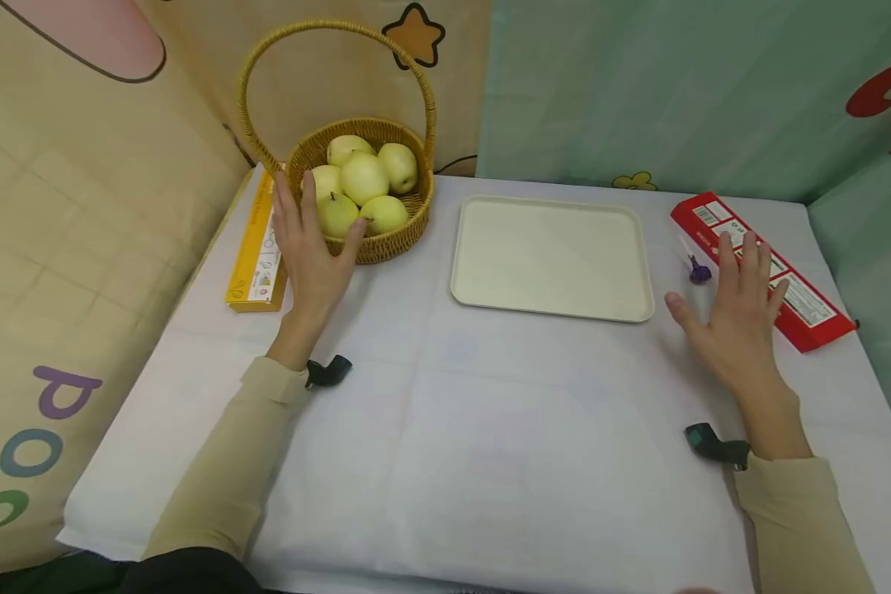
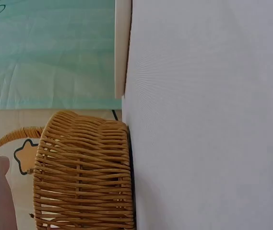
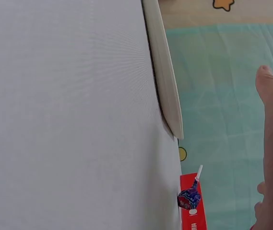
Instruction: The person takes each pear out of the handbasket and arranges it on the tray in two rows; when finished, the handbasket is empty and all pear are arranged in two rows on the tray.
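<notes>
My left hand [image 1: 313, 252], fingers spread, hovers in front of a wicker basket [image 1: 397, 241] with a tall looped handle. Several pale green-yellow fruits, apples or pears [image 1: 364, 178], are heaped inside it. In the left wrist view the woven basket side [image 2: 83, 172] shows, with a bit of the hand at the lower left. My right hand [image 1: 738, 334] is spread above the table, close to a red box [image 1: 794, 305] and a purple-wrapped lollipop [image 1: 700, 271]. The right wrist view shows the lollipop [image 3: 190, 197] in front of the red box. Neither hand holds anything.
A cream rectangular tray [image 1: 553, 260] lies on the white-clothed table [image 1: 475, 445] between the hands. A yellow box [image 1: 258, 256] stands at the left, partly behind the left hand. Printed curtains [image 1: 638, 91] hang along the back and sides.
</notes>
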A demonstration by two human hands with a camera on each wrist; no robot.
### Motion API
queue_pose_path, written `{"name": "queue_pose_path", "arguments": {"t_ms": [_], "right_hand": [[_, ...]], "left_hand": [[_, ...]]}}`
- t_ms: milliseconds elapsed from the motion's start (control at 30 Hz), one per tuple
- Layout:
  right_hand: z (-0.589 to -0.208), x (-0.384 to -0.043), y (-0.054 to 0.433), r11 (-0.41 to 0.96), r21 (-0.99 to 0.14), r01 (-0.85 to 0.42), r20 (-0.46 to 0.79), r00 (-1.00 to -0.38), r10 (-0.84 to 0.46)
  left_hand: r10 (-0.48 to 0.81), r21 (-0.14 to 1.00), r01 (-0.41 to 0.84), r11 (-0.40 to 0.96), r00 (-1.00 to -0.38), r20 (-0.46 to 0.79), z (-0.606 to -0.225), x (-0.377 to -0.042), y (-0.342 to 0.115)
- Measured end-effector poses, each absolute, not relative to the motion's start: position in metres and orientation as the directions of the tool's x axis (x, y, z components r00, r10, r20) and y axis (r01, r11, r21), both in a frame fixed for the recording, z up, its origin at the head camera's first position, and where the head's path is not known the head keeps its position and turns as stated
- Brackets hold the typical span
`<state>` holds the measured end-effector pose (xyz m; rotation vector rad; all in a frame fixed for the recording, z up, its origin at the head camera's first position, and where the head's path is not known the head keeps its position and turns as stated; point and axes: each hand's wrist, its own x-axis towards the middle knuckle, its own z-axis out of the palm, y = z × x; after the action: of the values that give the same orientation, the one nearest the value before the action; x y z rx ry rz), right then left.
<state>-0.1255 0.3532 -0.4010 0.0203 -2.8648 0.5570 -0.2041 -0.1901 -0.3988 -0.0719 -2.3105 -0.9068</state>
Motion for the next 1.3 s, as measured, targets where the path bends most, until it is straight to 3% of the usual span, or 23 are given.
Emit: {"name": "queue_pose_path", "arguments": {"t_ms": [333,700,1300], "right_hand": [[-0.403,-0.12,0.354,0.916,-0.396,-0.067,0.239,-0.97,0.032],[-0.401,-0.126,0.343,0.905,-0.41,-0.113,0.265,-0.964,0.0],[-0.39,-0.171,0.26,0.774,-0.51,-0.376,0.395,-0.902,-0.178]], "left_hand": [[-0.324,0.804,0.205,0.558,-0.838,0.439,-0.407,-0.215,-0.191],[-0.45,0.911,0.152,0.383,-0.831,0.328,-0.411,-0.224,-0.193],[-0.411,0.953,0.161,0.256,-0.875,0.258,-0.426,-0.222,-0.199]]}}
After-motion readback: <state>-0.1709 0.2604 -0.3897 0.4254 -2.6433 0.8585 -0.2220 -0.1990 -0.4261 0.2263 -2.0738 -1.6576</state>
